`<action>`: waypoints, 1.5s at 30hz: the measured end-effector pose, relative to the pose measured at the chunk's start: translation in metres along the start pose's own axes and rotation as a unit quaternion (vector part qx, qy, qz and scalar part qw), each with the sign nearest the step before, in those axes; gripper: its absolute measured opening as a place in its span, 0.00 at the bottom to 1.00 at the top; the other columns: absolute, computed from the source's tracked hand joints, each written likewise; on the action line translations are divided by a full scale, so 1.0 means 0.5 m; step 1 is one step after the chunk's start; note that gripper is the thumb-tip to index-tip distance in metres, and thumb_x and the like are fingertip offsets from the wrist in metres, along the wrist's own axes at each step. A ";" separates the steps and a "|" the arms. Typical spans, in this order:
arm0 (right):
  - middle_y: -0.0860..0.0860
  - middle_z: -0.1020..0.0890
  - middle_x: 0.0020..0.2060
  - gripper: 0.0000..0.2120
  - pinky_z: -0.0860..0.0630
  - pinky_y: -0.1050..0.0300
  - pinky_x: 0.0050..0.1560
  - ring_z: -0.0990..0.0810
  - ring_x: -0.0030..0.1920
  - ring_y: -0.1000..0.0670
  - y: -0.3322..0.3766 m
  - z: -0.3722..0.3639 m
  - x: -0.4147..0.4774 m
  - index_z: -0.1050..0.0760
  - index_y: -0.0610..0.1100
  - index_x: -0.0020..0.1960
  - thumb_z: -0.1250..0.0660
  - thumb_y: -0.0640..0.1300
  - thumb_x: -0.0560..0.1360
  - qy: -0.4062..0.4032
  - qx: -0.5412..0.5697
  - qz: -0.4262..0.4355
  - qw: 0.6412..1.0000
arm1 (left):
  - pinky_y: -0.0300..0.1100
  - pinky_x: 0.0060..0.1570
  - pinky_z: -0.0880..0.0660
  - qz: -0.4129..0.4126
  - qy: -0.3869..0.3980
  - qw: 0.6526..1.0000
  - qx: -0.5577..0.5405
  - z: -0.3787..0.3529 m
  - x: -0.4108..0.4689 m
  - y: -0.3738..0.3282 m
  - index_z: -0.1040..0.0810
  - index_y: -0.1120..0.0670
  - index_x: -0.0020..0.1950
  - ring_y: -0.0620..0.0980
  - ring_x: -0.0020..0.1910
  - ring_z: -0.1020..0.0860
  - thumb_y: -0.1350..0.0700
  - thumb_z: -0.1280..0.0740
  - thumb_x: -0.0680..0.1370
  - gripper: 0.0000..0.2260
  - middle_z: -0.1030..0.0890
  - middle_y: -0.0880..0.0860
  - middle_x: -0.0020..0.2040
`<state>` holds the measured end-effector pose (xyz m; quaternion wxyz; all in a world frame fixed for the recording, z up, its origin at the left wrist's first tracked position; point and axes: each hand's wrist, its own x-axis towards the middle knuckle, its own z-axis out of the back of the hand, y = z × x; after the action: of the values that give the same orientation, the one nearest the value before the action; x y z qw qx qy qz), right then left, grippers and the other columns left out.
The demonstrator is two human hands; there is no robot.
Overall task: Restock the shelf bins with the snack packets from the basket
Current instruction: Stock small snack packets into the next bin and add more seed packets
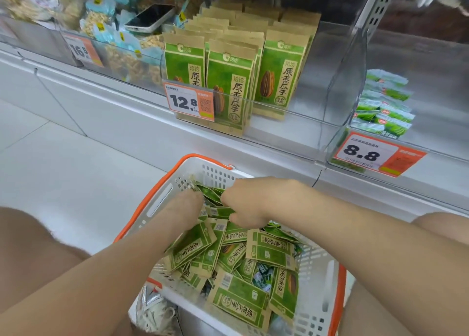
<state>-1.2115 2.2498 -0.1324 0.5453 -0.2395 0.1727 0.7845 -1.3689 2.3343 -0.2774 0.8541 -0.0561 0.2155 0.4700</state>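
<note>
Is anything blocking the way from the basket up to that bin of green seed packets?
Only the bin's clear front wall, bearing the price tag; packets must go over it. Otherwise nothing visible.

Bare skin throughout: left forearm (96, 277), right forearm (355, 236), left knee (30, 246) and right knee (446, 226) — plus one shoe (152, 307), silvery grey with thick white laces.

basket (175, 183): white, orange-rimmed, below shelf (121, 99) | packets (269, 250): green, heaped inside | left grip (186, 205), right grip (250, 203): close together, both clutching packets at basket's far end | bin (294, 113): packs (231, 81) upright behind 12.8 tag (189, 102)
</note>
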 end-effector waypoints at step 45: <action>0.54 0.13 0.52 0.14 0.18 0.40 0.52 0.14 0.51 0.51 -0.157 0.105 -0.169 0.22 0.50 0.63 0.33 0.54 0.80 -0.540 0.443 -0.044 0.714 | 0.46 0.54 0.18 -0.109 -0.433 0.618 -0.647 0.469 -0.165 -0.080 0.17 0.50 0.58 0.45 0.52 0.15 0.51 0.29 0.83 0.06 0.13 0.48 0.51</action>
<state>-1.1233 2.2397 -0.0421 0.6233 0.4864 0.1662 0.5893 -1.3003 2.3181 -0.0357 0.6357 -0.4075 -0.5469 0.3616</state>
